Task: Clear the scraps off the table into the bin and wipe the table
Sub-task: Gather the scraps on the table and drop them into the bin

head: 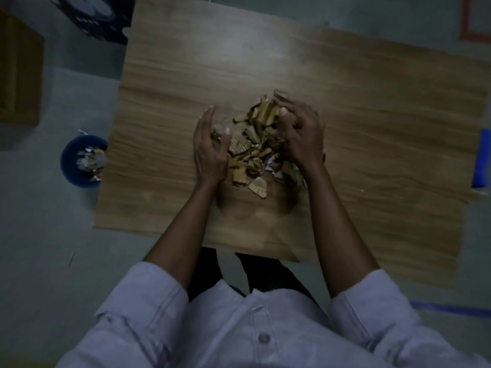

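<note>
Scraps (255, 147) of torn card on woodgrain table (385, 123); left hand (210, 150) loosely cupped, right hand (303, 136) gripping some.

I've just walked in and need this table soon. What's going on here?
A person stands over the wooden table, gathering a pile of torn cardboard and paper scraps at its middle. The left hand cups the pile's left side with fairly straight fingers; the right hand curls over its right side. A blue bin on the floor by the table's left edge already holds some scraps. The pile lies on the table; neither hand holds a cloth.
</note>
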`<control>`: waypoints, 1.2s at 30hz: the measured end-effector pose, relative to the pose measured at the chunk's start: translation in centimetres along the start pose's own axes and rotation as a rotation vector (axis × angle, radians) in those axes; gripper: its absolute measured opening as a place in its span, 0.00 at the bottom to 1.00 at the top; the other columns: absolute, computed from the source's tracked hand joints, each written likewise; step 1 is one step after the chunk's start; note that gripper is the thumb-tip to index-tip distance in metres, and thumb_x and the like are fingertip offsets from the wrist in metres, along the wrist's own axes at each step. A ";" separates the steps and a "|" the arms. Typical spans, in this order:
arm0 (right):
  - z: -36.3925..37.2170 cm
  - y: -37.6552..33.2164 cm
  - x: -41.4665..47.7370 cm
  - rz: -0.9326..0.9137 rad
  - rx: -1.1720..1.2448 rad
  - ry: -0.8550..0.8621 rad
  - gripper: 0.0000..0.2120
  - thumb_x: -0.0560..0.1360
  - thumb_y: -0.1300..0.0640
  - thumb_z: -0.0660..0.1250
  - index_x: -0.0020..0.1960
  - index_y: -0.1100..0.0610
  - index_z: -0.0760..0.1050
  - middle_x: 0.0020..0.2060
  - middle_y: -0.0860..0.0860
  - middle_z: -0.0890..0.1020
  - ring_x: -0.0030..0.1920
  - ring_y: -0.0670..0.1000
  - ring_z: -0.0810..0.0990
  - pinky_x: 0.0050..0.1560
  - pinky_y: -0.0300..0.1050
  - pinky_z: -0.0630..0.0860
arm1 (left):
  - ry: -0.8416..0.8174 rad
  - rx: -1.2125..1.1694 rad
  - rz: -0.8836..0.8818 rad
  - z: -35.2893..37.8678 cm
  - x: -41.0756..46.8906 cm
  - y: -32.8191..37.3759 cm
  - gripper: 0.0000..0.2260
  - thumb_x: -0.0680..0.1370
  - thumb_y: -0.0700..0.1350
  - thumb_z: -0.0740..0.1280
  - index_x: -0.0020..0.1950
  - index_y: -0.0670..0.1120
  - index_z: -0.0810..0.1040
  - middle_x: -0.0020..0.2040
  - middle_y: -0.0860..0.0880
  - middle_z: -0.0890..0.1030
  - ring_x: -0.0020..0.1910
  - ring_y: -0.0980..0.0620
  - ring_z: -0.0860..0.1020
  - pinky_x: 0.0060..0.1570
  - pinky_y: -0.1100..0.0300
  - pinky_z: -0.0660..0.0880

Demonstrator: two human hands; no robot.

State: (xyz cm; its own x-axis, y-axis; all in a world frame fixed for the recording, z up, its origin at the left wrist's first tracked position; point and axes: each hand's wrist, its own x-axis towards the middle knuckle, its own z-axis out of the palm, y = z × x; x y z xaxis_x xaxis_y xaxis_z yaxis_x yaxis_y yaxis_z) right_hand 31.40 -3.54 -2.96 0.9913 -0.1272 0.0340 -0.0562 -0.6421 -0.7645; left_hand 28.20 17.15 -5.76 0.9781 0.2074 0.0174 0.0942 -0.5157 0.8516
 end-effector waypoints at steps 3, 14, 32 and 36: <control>-1.6 0.8 -2.9 0.112 0.076 0.102 0.17 0.83 0.45 0.61 0.62 0.52 0.83 0.66 0.49 0.81 0.71 0.52 0.74 0.74 0.63 0.64 | -0.103 -0.036 -0.001 0.8 0.2 0.3 0.27 0.82 0.53 0.63 0.78 0.42 0.68 0.76 0.41 0.71 0.76 0.42 0.68 0.72 0.40 0.67; -3.1 5.7 -15.3 0.293 -0.006 0.214 0.33 0.80 0.44 0.68 0.79 0.60 0.65 0.81 0.56 0.61 0.82 0.56 0.55 0.81 0.51 0.55 | -0.100 -0.080 -0.036 2.0 -8.8 1.0 0.35 0.81 0.53 0.65 0.82 0.40 0.57 0.83 0.40 0.55 0.83 0.43 0.53 0.80 0.45 0.55; 3.0 0.9 -16.5 0.270 -0.246 0.127 0.60 0.65 0.23 0.71 0.83 0.58 0.56 0.82 0.64 0.50 0.82 0.65 0.46 0.79 0.65 0.53 | 0.004 -0.260 -0.141 2.3 -11.6 2.1 0.32 0.83 0.48 0.64 0.82 0.38 0.56 0.83 0.40 0.56 0.83 0.44 0.55 0.80 0.48 0.55; 3.5 1.2 -14.8 0.332 -0.379 0.115 0.66 0.56 0.15 0.66 0.83 0.50 0.53 0.81 0.66 0.48 0.82 0.67 0.44 0.79 0.67 0.51 | -0.022 -0.225 -0.129 1.8 -8.6 1.4 0.33 0.82 0.53 0.63 0.82 0.39 0.59 0.82 0.40 0.59 0.82 0.44 0.56 0.80 0.47 0.56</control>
State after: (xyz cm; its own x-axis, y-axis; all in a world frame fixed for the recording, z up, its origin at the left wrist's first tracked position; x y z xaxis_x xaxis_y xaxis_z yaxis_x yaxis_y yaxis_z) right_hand 17.04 0.20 -6.64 0.8944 -0.4392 -0.0843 -0.4260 -0.7792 -0.4597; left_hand 20.25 13.15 -5.68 0.9646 0.2404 -0.1083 0.1774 -0.2878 0.9411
